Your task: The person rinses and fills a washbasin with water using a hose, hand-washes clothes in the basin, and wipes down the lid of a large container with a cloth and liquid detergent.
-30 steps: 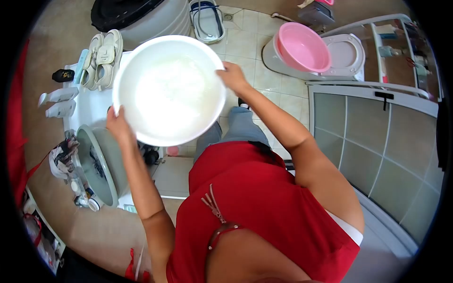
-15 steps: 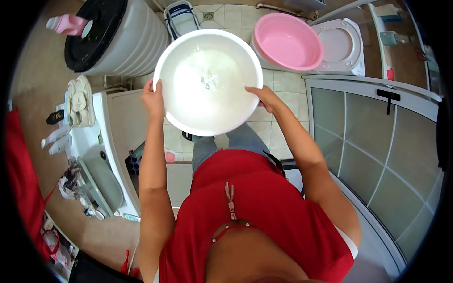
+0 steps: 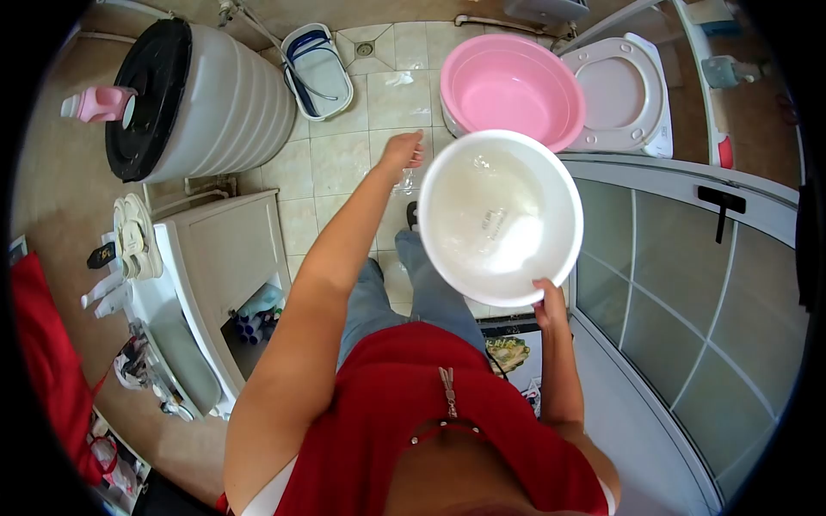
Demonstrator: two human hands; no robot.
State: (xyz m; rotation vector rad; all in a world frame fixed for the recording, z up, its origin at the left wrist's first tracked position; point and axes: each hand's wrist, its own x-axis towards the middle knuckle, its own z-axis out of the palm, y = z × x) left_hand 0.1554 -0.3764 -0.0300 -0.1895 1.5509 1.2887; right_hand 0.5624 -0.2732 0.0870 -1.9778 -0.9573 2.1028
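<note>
The white round basin hangs in front of my body, tilted a little, and shallow clear liquid seems to lie in it. At its near right rim, my right hand is closed, the thumb over the edge. My left hand is off the basin, a short way beyond its left side over the floor. Its fingers are loosely bent and apart, with nothing seen in them. Just past the basin's far rim stands a pink basin, partly overlapped by the white one.
A toilet with a white lid adjoins the pink basin. At left are a large barrel with a black lid, a pink bottle and a sink cabinet. A folding tub stands behind. Glass panels line the right.
My left hand has let go of the white basin and moved out over the floor. The basin has shifted right and nearer, with my right hand now at its near right rim.
</note>
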